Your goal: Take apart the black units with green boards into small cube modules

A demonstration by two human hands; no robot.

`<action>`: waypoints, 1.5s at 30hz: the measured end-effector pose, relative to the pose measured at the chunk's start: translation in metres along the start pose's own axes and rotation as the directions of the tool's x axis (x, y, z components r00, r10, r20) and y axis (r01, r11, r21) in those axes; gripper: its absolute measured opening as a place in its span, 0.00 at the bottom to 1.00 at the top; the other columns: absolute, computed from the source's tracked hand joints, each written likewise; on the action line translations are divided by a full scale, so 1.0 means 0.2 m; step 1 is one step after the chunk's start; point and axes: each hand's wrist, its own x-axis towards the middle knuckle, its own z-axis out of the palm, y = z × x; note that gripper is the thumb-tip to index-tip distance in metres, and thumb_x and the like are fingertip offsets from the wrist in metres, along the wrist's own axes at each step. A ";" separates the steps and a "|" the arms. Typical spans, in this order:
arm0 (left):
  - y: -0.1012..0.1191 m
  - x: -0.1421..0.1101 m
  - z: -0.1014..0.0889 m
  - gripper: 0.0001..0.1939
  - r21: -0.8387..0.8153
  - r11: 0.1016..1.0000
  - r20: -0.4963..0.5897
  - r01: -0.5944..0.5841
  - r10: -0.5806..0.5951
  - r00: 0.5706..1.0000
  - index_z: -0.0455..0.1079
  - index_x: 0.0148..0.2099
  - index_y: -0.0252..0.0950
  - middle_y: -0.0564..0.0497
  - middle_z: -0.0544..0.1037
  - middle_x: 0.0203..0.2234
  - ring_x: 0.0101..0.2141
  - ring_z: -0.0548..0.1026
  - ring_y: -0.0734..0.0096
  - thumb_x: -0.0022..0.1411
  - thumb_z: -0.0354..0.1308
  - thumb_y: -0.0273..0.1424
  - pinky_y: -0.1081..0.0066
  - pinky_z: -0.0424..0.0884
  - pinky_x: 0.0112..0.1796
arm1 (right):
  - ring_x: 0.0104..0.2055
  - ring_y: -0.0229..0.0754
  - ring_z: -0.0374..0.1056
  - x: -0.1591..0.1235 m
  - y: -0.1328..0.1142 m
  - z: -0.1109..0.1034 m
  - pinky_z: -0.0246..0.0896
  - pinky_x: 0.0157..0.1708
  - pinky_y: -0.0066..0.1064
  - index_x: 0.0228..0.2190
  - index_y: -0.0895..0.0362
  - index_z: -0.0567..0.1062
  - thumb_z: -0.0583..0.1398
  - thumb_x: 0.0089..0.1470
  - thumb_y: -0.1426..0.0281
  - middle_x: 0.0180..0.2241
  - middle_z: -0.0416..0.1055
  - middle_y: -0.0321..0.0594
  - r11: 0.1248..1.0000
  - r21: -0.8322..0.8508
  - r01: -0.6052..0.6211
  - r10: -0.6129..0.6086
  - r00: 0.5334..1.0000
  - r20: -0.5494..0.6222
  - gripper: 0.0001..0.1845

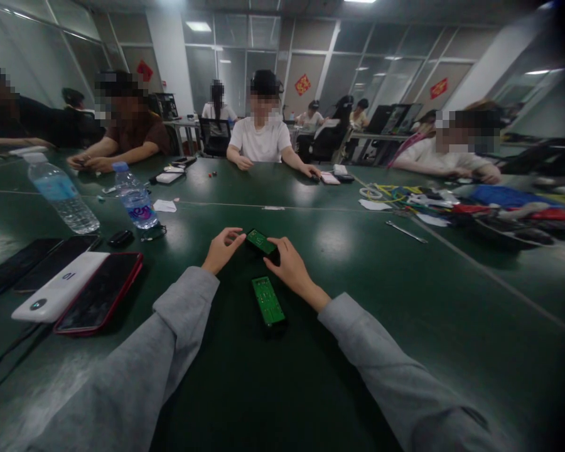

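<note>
Between my hands is a small green circuit board in a black casing (260,241), lying at a slant with its solder side up. My right hand (289,263) grips its right end, thumb on the near side and fingers over the far side. The curled fingertips of my left hand (223,250) meet its left end. The casing's underside is hidden, so I cannot tell whether it rests on the table. Closer to me, a second green circuit board in a black casing (268,301) lies on the dark green table (339,364), touched by neither hand.
On the left are a white power bank (61,285), a red-edged phone (101,292), dark phones (21,263) and two water bottles (59,191) (134,196). Right holds a metal tool (406,231), tangled cables (395,194) and a heaped bag (508,220). People sit opposite.
</note>
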 end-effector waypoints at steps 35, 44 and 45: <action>0.13 -0.03 0.04 0.22 0.870 0.486 0.056 -0.089 0.082 0.995 0.65 0.47 0.40 0.47 0.75 0.41 0.35 0.77 0.64 0.72 0.32 0.43 0.69 0.61 0.29 | 0.54 0.53 0.60 0.05 -0.07 0.04 0.63 0.54 0.47 0.56 0.54 0.61 0.61 0.49 0.81 0.50 0.60 0.47 0.995 0.012 0.100 -0.100 0.994 0.038 0.33; 0.11 -0.03 0.04 0.24 0.879 0.462 0.060 -0.117 0.135 0.989 0.67 0.46 0.40 0.47 0.76 0.38 0.33 0.76 0.65 0.72 0.30 0.42 0.69 0.58 0.28 | 0.55 0.53 0.60 0.05 -0.06 0.05 0.62 0.55 0.47 0.58 0.54 0.60 0.60 0.51 0.81 0.52 0.60 0.48 0.995 0.003 0.096 -0.096 0.994 0.051 0.34; 0.11 -0.03 0.04 0.24 0.878 0.464 0.059 -0.119 0.141 0.988 0.67 0.46 0.40 0.47 0.76 0.38 0.33 0.76 0.66 0.72 0.30 0.41 0.69 0.58 0.28 | 0.55 0.52 0.60 0.05 -0.05 0.05 0.62 0.55 0.47 0.58 0.54 0.59 0.60 0.51 0.81 0.53 0.60 0.48 0.996 0.002 0.093 -0.093 0.994 0.056 0.35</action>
